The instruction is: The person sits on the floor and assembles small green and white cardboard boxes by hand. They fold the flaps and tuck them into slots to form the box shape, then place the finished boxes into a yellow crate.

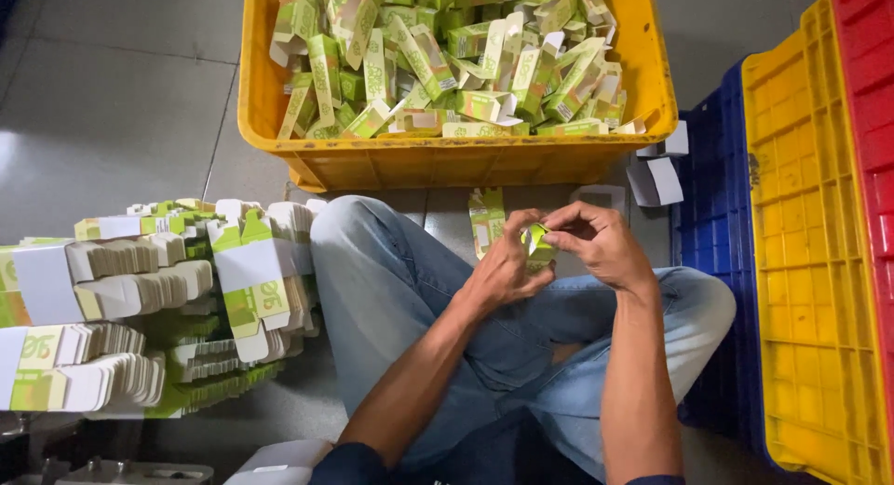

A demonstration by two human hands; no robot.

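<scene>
Watched seated worker over lap: left hand (pixel 503 266) and right hand (pixel 596 243) pinched together on small green carton (pixel 537 243), held between them, long axis slanted toward yellow crate (pixel 466 159) ahead.

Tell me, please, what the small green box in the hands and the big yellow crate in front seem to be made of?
The small green box, held by the left hand and right hand, looks like thin printed cardboard: white inside, with creased flaps that fold. Its finish seems slightly glossy, though this is hard to judge. The yellow crate looks like moulded plastic: one even colour, a rounded rim and a smooth, faintly shiny wall.
</scene>
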